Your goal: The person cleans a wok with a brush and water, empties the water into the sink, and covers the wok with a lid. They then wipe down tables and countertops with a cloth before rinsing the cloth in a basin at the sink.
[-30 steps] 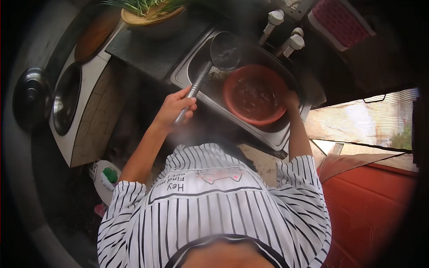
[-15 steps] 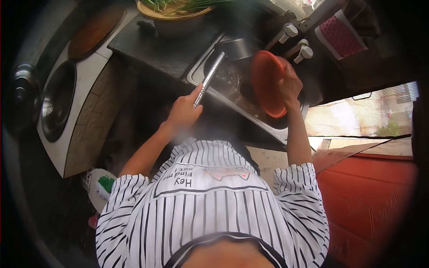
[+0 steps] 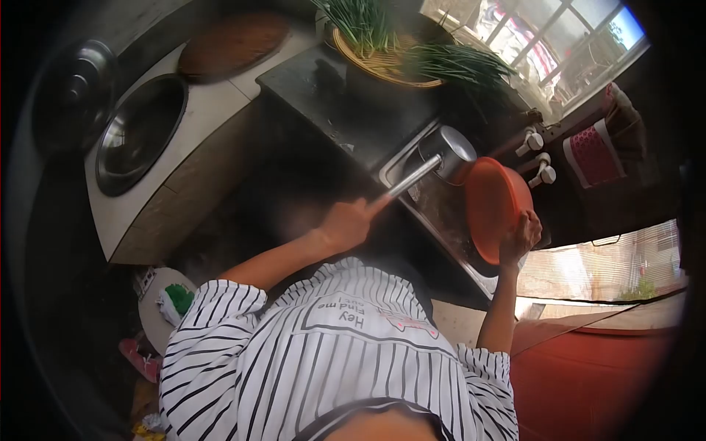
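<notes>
Left grip closed round handle of long-handled metal dipper, pan at 2 o'clock. Right grip clamped on tilted orange-red plastic basin, 3 o'clock, above sink.

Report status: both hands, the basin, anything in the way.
Left grip shut on long-handled dipper. Right grip shut on red basin, tilted over sink. Dipper's bowl crowding basin; contact unclear.
</notes>
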A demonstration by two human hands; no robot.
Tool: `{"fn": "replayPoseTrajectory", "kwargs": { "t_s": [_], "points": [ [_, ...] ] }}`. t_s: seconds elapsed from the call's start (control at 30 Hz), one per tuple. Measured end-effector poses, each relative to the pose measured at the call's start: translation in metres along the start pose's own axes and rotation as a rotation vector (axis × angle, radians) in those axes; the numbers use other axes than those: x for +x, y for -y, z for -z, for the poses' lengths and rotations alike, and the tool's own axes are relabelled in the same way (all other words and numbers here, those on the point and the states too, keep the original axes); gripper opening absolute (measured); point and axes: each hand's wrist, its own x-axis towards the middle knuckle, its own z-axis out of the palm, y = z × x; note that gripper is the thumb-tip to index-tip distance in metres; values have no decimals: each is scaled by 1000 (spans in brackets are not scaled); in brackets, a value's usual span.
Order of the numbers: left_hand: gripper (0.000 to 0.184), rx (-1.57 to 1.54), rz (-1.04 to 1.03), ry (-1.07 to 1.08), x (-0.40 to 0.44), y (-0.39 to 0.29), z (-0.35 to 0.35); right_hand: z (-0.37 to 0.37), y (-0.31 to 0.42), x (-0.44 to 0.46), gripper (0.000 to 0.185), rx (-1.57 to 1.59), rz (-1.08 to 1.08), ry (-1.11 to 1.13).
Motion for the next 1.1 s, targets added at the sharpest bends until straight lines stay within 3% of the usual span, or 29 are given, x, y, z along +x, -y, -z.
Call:
{"fn": "replayPoseTrajectory", "kwargs": {
  "t_s": [0.07,0.1,0.13,0.17,0.2,0.23,0.27,0.3,0.37,0.57,0.63,0.7,0.73,0.83,0.9,1.0,1.1],
  "points": [
    [64,-42,-20,-31,-9,11,2,-4,-2,-8,34,75,-142,-2],
    [64,-333,14,-96,-14,14,6,-9,-6,-13,34,72,-142,3],
    [64,-627,45,-157,-20,16,10,-16,-13,-20,33,150,-288,-33],
    [61,-950,444,160,-26,11,36,-22,-18,-28,32,218,-438,-73],
    [59,-1048,464,157,-36,22,31,-29,-22,-37,32,191,-449,-71],
    [59,-1237,573,143,-42,19,42,-38,-25,-46,33,315,-615,-151],
    [59,-1541,560,97,-54,27,40,-43,-26,-54,33,440,-781,-238],
    [53,-1673,540,62,-63,29,43,-44,-24,-58,33,416,-795,-241],
    [49,-1840,670,69,-72,28,55,-50,-16,-63,34,981,-1122,-314],
    [50,-2345,597,-134,-98,49,39,-119,-44,-131,23,1185,-1527,-144],
    [49,-2390,603,-151,-99,49,40,-91,-25,-130,16,1280,-1440,-90],
    [50,-2275,632,-146,-97,51,42,-85,-26,-135,13,1049,-1360,172],
    [49,-2271,637,-149,-95,50,42,-81,-23,-132,15,1279,-1506,43],
    [47,-2365,633,-183,-88,49,41,-62,-23,-126,18,1352,-1531,157],
    [41,-2409,593,-136,-84,50,35,-72,-40,-128,20,1482,-1686,239],
    [44,-2623,584,-143,-80,51,31,-64,-39,-119,19,1408,-1569,250],
    [42,-2456,702,-145,-72,48,32,-55,-32,-117,19,1315,-1375,262]
  ]
}}
